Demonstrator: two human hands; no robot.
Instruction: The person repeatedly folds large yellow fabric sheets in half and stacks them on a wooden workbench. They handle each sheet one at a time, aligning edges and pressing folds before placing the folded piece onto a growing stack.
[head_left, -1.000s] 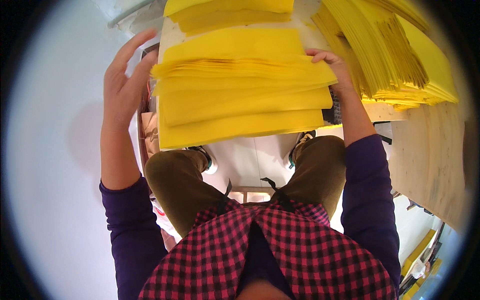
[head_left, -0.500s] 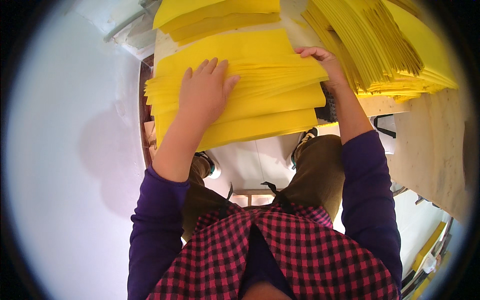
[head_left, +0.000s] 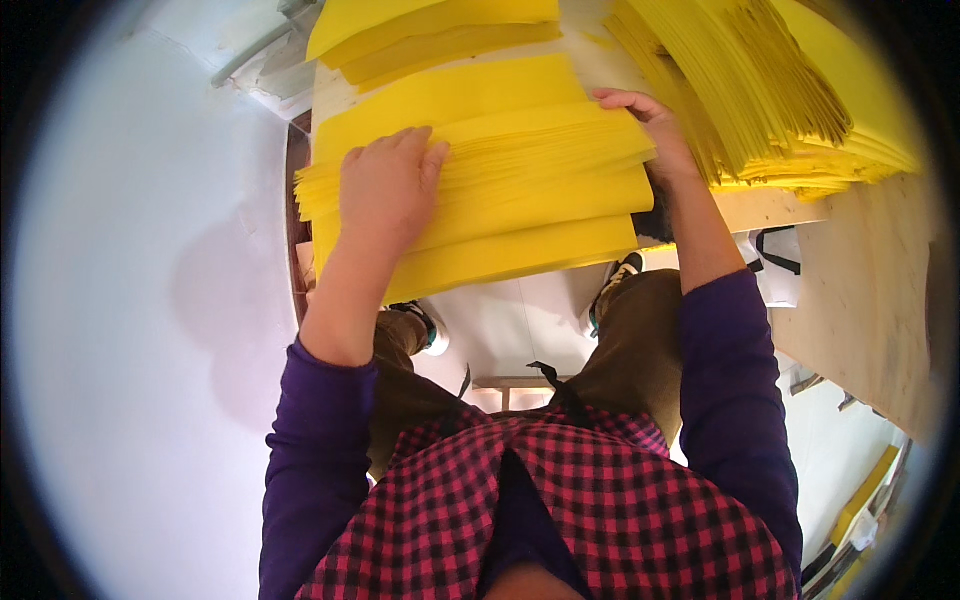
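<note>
A fanned stack of thin yellow sheets (head_left: 530,143) lies in front of me, its layers stepped toward me. On its left part rests my left hand (head_left: 388,190), palm down, with the fingers bent and the thumb apart. My right hand (head_left: 655,130) grips the sheets at their right edge, index finger along the top. Its thumb is hidden, and so are the layers under the hand. More yellow sheets (head_left: 520,247) hang over the near edge, below the fanned part.
Beyond the stack lies another pile of yellow sheets (head_left: 440,40). A tall bundle of folded yellow sheets (head_left: 740,90) stands at the far right on a wooden table (head_left: 860,290). A white wall (head_left: 130,300) runs along my left. My feet and a wooden bar (head_left: 520,383) show below.
My left hand has slid slightly left and toward me over the sheets, and its spread fingers have drawn in. My right hand keeps its hold on the edge.
</note>
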